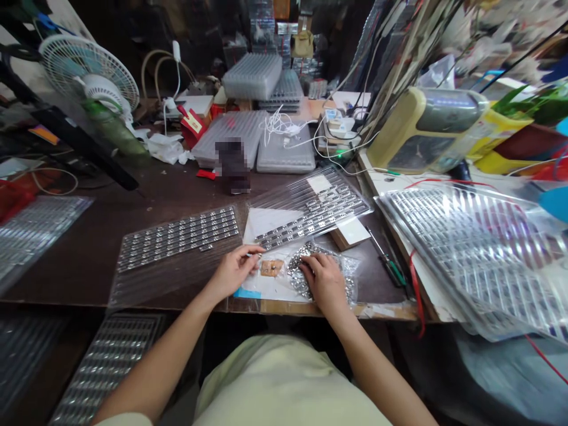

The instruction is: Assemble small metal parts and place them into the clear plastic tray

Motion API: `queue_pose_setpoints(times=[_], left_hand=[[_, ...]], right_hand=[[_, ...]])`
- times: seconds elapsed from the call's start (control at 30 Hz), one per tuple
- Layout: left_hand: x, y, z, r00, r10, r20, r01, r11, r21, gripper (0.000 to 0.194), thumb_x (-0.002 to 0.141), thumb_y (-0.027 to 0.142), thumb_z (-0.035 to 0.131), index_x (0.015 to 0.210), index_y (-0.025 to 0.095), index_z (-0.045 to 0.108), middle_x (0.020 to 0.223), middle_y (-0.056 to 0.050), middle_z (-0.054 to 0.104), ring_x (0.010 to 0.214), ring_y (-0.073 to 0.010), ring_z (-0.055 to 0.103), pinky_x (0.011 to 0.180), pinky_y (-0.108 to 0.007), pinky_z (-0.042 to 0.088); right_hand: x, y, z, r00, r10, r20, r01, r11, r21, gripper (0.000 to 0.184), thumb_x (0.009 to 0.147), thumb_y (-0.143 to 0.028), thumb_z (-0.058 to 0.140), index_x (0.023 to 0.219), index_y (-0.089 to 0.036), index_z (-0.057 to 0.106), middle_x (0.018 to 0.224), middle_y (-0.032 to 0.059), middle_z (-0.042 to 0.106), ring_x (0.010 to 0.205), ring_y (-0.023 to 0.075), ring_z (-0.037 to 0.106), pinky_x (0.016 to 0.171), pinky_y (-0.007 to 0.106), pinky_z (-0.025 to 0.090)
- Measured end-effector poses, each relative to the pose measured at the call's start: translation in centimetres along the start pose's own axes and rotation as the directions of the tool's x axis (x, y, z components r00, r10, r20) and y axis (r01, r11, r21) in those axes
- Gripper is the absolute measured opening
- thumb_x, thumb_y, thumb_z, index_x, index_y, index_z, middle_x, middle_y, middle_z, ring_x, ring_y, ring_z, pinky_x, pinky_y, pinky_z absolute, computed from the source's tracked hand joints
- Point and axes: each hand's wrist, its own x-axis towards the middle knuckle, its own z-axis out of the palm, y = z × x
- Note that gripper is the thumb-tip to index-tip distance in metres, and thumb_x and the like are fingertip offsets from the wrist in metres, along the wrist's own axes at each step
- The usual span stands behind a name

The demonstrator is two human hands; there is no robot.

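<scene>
Head cam: left hand (231, 272) pinches a tiny flimsy metal part (258, 255) by its edge, right hand (323, 281) resting open on a slippery plastic bag (298, 273) of them.

I read the desk (80, 260) as dark, matt wood, scuffed, its near edge worn down to paler, rough timber. The blister tray (308, 207) on it looks like thin clear plastic, smooth and glossy, and the small parts (315, 216) seated in its rows look like bright, polished metal. A loose pile (310, 272) of the same shiny metal lies in a crinkled clear plastic bag (348, 272). Beneath the tray I make out matt white paper (266, 222). Toward the desk's right edge, the screwdriver (393, 272) shows a thin metal shaft and a glossy green plastic handle.
</scene>
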Motion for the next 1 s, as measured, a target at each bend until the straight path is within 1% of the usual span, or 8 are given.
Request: queue_pose_setpoints(times=[0.1, 0.17, 0.3, 0.37, 0.5, 0.67, 0.87, 1.0], left_hand=[[-0.9, -0.6, 1.3, 0.996, 0.037, -0.081, -0.03, 0.996, 0.089, 0.021, 0.081, 0.026, 0.061, 0.098, 0.018, 0.067, 0.088, -0.005, 0.069, 0.068, -0.0136, 0.063, 0.059, -0.023, 0.05], [-1.1, -0.8, 1.9, 0.988, 0.081, -0.134, -0.057, 0.983, 0.175, 0.016, 0.08, 0.023, 0.063, 0.094, 0.019, 0.069, 0.089, -0.004, 0.07, 0.071, -0.0144, 0.064, 0.061, -0.024, 0.051], [-1.1, -0.6, 2.6, 0.962, 0.233, -0.143, -0.188, 0.943, 0.274, 0.011, 0.082, 0.024, 0.062, 0.089, 0.021, 0.071, 0.092, -0.005, 0.07, 0.081, -0.0166, 0.065, 0.069, -0.027, 0.051], [-1.1, -0.5, 2.8, 0.951, 0.277, -0.138, -0.225, 0.926, 0.304, 0.012, 0.083, 0.025, 0.062, 0.091, 0.022, 0.072, 0.09, -0.005, 0.069, 0.082, -0.0166, 0.064, 0.073, -0.028, 0.051], [-1.1, -0.4, 3.2, 0.956, 0.267, -0.123, -0.207, 0.908, 0.365, 0.014, 0.084, 0.027, 0.063, 0.093, 0.023, 0.072, 0.088, -0.004, 0.067, 0.08, -0.0159, 0.063, 0.075, -0.028, 0.049], [-1.2, -0.5, 3.5, 0.956, 0.276, -0.102, -0.212, 0.888, 0.409, 0.015, 0.084, 0.029, 0.062, 0.095, 0.025, 0.073, 0.086, -0.003, 0.066, 0.081, -0.0158, 0.062, 0.075, -0.028, 0.048], [-1.1, -0.5, 3.6, 0.955, 0.282, -0.095, -0.212, 0.868, 0.449, 0.014, 0.084, 0.027, 0.062, 0.092, 0.024, 0.073, 0.086, -0.004, 0.066, 0.08, -0.0162, 0.062, 0.075, -0.029, 0.049], [-1.1, -0.6, 3.6, 0.954, 0.289, -0.085, -0.226, 0.873, 0.431, 0.014, 0.084, 0.026, 0.062, 0.092, 0.025, 0.072, 0.086, -0.003, 0.066, 0.081, -0.0161, 0.062, 0.075, -0.029, 0.049]], right_hand=[[0.2, -0.1, 0.3, 0.999, 0.002, -0.038, -0.001, 0.999, 0.04, 0.02, 0.092, -0.03, 0.05, 0.09, -0.022, 0.068, 0.085, 0.0049, 0.064, 0.081, 0.0187, 0.056, 0.074, 0.031, 0.043], [0.3, -0.2, 0.4, 0.998, 0.002, -0.059, 0.002, 0.998, 0.067, 0.019, 0.092, -0.031, 0.051, 0.088, -0.023, 0.068, 0.086, 0.0048, 0.064, 0.082, 0.0187, 0.056, 0.075, 0.031, 0.043], [0.4, -0.3, 0.4, 0.993, 0.009, -0.114, 0.007, 0.991, 0.136, 0.017, 0.091, -0.028, 0.051, 0.089, -0.022, 0.067, 0.092, 0.006, 0.063, 0.087, 0.0197, 0.055, 0.079, 0.033, 0.044], [0.4, -0.4, 0.4, 0.993, 0.021, -0.116, -0.002, 0.988, 0.156, 0.015, 0.091, -0.025, 0.05, 0.09, -0.021, 0.064, 0.09, 0.0062, 0.063, 0.087, 0.0199, 0.055, 0.08, 0.034, 0.044], [0.3, -0.4, 0.4, 0.993, 0.05, -0.109, -0.032, 0.985, 0.167, 0.014, 0.09, -0.022, 0.047, 0.089, -0.019, 0.06, 0.084, 0.0063, 0.062, 0.084, 0.0203, 0.055, 0.077, 0.034, 0.044], [0.3, -0.1, 0.7, 0.992, -0.002, -0.123, 0.028, 0.978, 0.207, 0.022, 0.094, -0.021, 0.042, 0.103, -0.018, 0.061, 0.094, 0.0082, 0.064, 0.089, 0.0202, 0.056, 0.082, 0.034, 0.045], [0.4, -0.1, 0.5, 0.994, 0.003, -0.111, 0.026, 0.965, 0.262, 0.023, 0.094, -0.021, 0.042, 0.101, -0.021, 0.064, 0.094, 0.0071, 0.066, 0.09, 0.0202, 0.059, 0.081, 0.035, 0.047], [0.6, -1.0, 0.1, 0.995, 0.01, -0.102, 0.021, 0.956, 0.293, 0.022, 0.094, -0.023, 0.044, 0.099, -0.021, 0.065, 0.093, 0.006, 0.068, 0.088, 0.0186, 0.06, 0.08, 0.032, 0.047]])
